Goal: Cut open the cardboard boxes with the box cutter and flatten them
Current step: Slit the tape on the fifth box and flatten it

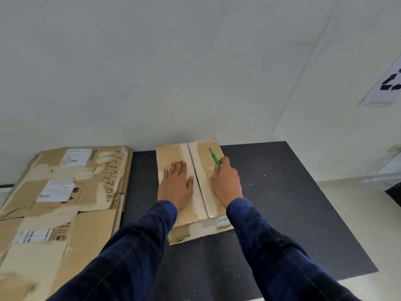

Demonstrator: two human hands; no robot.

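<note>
Head view: a box [171, 153] lies low on the dark counter [282, 203], its far end close to the pale wall [195, 72]. Its two top flaps meet along a middle seam that runs away from the person, with a thin gap showing between them and pale tape along both edges.

The left hand [176, 185] lies flat on the left flap, fingers straight and together, thumb spread toward the seam. The right hand [226, 183] is over the right flap, fingers curled round a green cutter [215, 159]. The cutter's grey tip points away toward the box's far end, over the taped part of that flap; whether it touches the cardboard I cannot tell. Both arms are in dark blue sleeves [134, 246].

To the left, a stack [65, 192] of flattened cardboard with labels and handwriting lies well apart from the box. A white sign [388, 85] with a black recycling mark hangs on the right wall.
</note>
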